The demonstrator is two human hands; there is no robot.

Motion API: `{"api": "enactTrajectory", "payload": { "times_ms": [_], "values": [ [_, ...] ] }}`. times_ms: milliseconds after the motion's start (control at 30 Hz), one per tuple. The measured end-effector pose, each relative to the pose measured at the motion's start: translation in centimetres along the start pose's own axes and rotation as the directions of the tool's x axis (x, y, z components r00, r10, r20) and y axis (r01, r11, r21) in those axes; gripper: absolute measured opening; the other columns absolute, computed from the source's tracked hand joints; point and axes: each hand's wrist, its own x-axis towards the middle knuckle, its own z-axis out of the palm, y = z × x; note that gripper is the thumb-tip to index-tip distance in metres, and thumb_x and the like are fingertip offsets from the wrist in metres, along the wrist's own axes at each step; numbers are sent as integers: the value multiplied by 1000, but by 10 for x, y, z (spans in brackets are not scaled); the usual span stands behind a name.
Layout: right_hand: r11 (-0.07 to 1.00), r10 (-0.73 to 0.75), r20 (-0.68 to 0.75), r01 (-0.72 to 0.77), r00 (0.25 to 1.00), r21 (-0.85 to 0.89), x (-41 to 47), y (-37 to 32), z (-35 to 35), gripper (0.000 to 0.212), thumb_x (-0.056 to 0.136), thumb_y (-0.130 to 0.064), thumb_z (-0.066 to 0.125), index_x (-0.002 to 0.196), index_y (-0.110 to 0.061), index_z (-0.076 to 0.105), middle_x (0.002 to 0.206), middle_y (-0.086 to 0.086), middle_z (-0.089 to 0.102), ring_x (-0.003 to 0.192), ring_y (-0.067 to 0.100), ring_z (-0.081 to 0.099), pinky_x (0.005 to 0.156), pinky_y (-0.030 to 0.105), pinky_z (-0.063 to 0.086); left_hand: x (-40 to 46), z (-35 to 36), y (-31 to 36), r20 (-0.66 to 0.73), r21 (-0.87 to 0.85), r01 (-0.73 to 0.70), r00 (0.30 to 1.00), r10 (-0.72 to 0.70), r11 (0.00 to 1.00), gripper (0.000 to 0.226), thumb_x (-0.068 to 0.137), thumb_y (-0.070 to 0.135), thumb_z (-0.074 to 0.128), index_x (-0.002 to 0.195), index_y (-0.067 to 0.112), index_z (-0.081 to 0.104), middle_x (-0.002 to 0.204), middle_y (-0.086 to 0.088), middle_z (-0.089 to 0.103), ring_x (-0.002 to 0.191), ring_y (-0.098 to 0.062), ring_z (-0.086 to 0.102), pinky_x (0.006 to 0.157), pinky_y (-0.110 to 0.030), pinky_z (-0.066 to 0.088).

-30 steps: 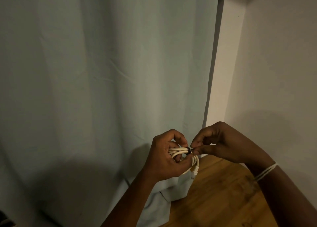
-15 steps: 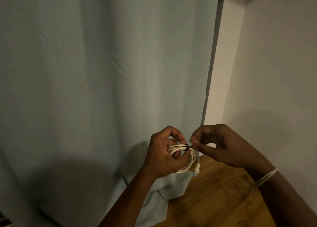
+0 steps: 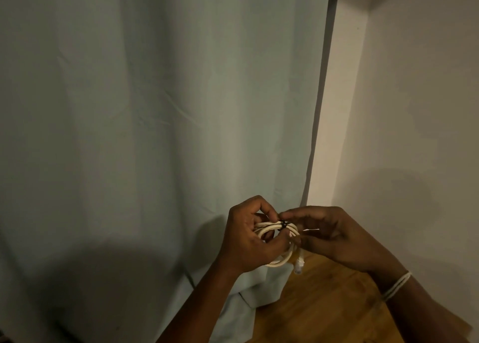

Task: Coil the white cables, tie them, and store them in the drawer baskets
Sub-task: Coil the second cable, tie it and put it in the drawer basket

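A coiled white cable (image 3: 281, 261) hangs in the air between my hands, its clear plug (image 3: 298, 267) dangling at the bottom. My left hand (image 3: 248, 241) grips the coil from the left, fingers curled through the loops. A small black tie (image 3: 283, 225) wraps the top of the bundle. My right hand (image 3: 329, 236) pinches at that tie with thumb and fingertips. Part of the coil is hidden behind my left palm. No drawer or basket is in view.
A pale blue curtain (image 3: 155, 135) fills the left and centre, its hem pooling on the wooden floor (image 3: 324, 314). A white wall (image 3: 414, 135) forms a corner on the right. A white string band (image 3: 396, 285) circles my right wrist.
Both hands stayed close together on the coil and shifted slightly. The right fingers moved in over the black tie, and the plug end now hangs lower and freer.
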Motion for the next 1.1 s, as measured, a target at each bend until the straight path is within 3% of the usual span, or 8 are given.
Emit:
{"api": "enactTrajectory", "payload": {
  "times_ms": [133,367,500,600,733,867,967,1100],
  "values": [
    [994,-30,-93,20,995,-104,1,7,6,37,83,-14,72,120,-18,69,107,-10,76,99,12,72,84,25,59,4,9,-3,-19,-2,13,1000,-13,1000,29,70,21,82,81,22,56,80,-6,66,64,-29,70,53,-48,58],
    [940,-227,-276,136,934,-311,-4,21,9,28,91,-18,68,119,-13,70,107,-6,76,92,3,73,80,22,59,7,20,-1,23,-107,126,992,-125,986,26,76,27,79,89,18,59,85,-6,70,69,-28,72,61,-50,61],
    [900,-275,-319,126,907,-416,-9,27,5,30,89,-10,69,119,-13,70,101,-11,75,79,-10,69,72,16,58,7,19,-5,58,-126,178,983,-172,976,25,80,29,68,100,13,67,93,-4,74,86,-25,72,74,-40,61],
    [888,-282,-372,95,884,-449,-14,32,1,33,87,-10,73,120,-17,70,107,-10,75,87,-3,71,76,21,60,8,14,-9,50,-69,170,985,-167,983,30,84,31,63,105,13,72,101,3,74,96,-19,71,83,-35,60],
    [871,-319,-401,99,859,-481,-16,35,-2,31,90,-22,70,121,-17,69,111,-8,74,94,-3,70,82,20,58,11,10,-8,30,90,46,998,-49,995,19,87,21,67,101,12,76,101,7,71,95,-14,69,78,-28,60],
    [872,-315,-435,76,843,-483,-19,32,-2,34,89,-27,65,120,-15,70,110,-7,74,85,-17,65,80,15,57,19,6,-5,107,27,138,984,-141,990,11,87,13,70,96,10,75,101,4,68,96,-18,67,78,-32,60],
    [861,-331,-410,95,850,-500,-20,30,-2,34,89,-25,66,121,-13,69,111,-6,73,89,-15,65,82,14,55,21,4,-4,147,47,140,978,-146,989,8,90,11,66,94,11,74,96,6,70,95,-17,67,80,-29,58],
    [838,-370,-408,111,835,-533,-18,28,-9,36,88,-23,66,120,-7,69,118,-4,70,107,-2,66,91,16,52,14,11,-1,-2,78,153,988,-153,985,10,91,11,64,94,16,73,96,8,72,94,-12,68,83,-28,58]
  ]
}}
